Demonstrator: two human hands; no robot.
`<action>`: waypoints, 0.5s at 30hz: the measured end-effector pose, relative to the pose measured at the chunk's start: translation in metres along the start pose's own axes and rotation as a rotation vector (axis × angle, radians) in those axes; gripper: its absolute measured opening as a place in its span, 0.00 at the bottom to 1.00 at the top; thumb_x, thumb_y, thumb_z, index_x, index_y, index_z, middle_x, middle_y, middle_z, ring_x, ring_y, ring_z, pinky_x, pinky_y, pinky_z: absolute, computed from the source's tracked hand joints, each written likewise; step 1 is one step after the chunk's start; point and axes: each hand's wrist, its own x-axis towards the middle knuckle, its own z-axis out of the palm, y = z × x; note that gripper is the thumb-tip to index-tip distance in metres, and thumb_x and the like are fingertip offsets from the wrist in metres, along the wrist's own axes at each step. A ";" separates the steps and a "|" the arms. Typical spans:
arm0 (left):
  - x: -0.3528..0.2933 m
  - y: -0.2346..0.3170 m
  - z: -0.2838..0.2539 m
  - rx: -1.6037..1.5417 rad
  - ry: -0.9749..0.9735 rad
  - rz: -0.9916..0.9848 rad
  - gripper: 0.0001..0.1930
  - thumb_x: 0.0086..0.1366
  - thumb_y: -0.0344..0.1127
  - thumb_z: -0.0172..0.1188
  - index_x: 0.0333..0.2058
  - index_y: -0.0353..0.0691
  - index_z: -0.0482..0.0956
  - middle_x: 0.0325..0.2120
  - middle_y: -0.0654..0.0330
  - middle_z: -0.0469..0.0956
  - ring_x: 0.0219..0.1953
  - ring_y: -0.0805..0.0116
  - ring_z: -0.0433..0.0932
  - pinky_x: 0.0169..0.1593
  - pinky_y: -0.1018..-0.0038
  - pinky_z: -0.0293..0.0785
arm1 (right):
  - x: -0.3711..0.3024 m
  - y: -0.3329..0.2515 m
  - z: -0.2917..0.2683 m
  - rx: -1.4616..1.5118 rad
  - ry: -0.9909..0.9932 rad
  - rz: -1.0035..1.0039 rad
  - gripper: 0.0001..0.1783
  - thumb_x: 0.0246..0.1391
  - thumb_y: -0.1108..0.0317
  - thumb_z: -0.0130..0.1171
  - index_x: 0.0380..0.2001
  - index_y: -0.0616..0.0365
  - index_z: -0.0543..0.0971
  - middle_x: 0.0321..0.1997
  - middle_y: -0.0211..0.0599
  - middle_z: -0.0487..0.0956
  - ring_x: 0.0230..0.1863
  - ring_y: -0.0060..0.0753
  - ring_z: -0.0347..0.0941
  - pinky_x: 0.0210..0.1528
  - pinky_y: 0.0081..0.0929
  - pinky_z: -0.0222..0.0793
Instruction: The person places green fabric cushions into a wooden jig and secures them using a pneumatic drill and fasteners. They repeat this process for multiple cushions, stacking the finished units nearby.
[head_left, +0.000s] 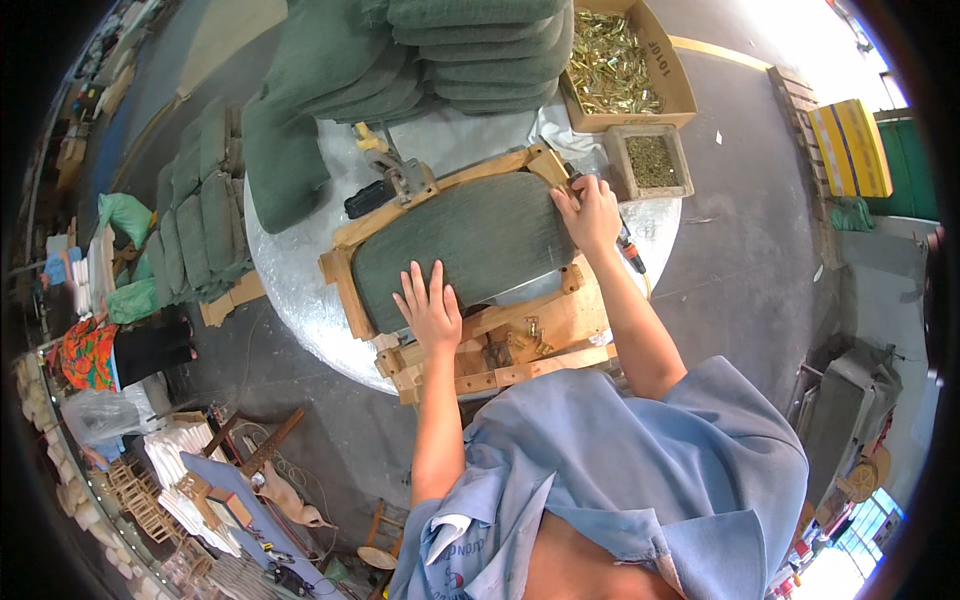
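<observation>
A dark green fabric-covered cushion panel point(465, 235) lies within a wooden frame point(345, 285) on a round table point(290, 290) wrapped in shiny film. My left hand point(432, 312) rests flat on the panel's near edge, fingers spread. At the panel's right end, my right hand point(596, 215) is closed, its fingers bent at the frame's corner; what they grip, if anything, is hidden. Beside and partly under that hand lies a slim power screwdriver point(630, 252) with an orange-and-black end. A metal toggle clamp point(408, 180) with a yellow handle is mounted on the frame's far side.
Stacked green cushions point(480, 50) stand behind the frame. A cardboard box point(675, 75) of brass-coloured hardware and a small tray point(680, 175) of small fasteners are at the far right. Loose metal fittings point(535, 335) lie in the near wooden compartment. Another person point(90, 355) is at left.
</observation>
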 end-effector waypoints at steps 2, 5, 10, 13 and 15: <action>0.025 0.018 -0.011 -0.042 -0.047 -0.113 0.25 0.81 0.51 0.51 0.72 0.56 0.74 0.77 0.48 0.63 0.79 0.38 0.58 0.77 0.30 0.47 | 0.014 0.013 0.031 0.075 -0.213 0.181 0.26 0.70 0.40 0.58 0.46 0.55 0.77 0.45 0.56 0.88 0.47 0.66 0.85 0.47 0.55 0.79; 0.070 0.070 -0.004 -0.088 0.055 -0.075 0.25 0.79 0.51 0.54 0.70 0.54 0.75 0.76 0.46 0.64 0.78 0.37 0.59 0.76 0.29 0.48 | 0.029 0.023 0.045 0.021 -0.356 0.112 0.32 0.74 0.36 0.48 0.43 0.59 0.78 0.40 0.61 0.87 0.44 0.71 0.83 0.48 0.62 0.78; 0.120 0.155 0.044 0.028 0.007 0.045 0.30 0.80 0.60 0.48 0.75 0.61 0.68 0.79 0.53 0.59 0.82 0.43 0.51 0.77 0.24 0.36 | 0.023 0.034 0.047 0.032 -0.308 -0.008 0.30 0.76 0.41 0.49 0.37 0.60 0.79 0.33 0.60 0.86 0.39 0.71 0.83 0.44 0.64 0.77; 0.119 0.147 0.051 0.108 -0.076 0.035 0.31 0.79 0.61 0.47 0.75 0.62 0.68 0.79 0.54 0.59 0.82 0.46 0.50 0.77 0.25 0.35 | 0.010 0.046 0.044 0.106 -0.303 0.017 0.28 0.76 0.43 0.50 0.35 0.59 0.77 0.31 0.59 0.84 0.38 0.69 0.82 0.42 0.63 0.75; 0.119 0.133 0.060 0.099 -0.118 0.030 0.29 0.79 0.57 0.48 0.74 0.62 0.70 0.78 0.54 0.61 0.82 0.47 0.50 0.77 0.24 0.34 | 0.012 0.043 0.039 0.142 -0.307 0.032 0.27 0.76 0.43 0.50 0.35 0.58 0.77 0.31 0.58 0.84 0.38 0.68 0.82 0.41 0.62 0.75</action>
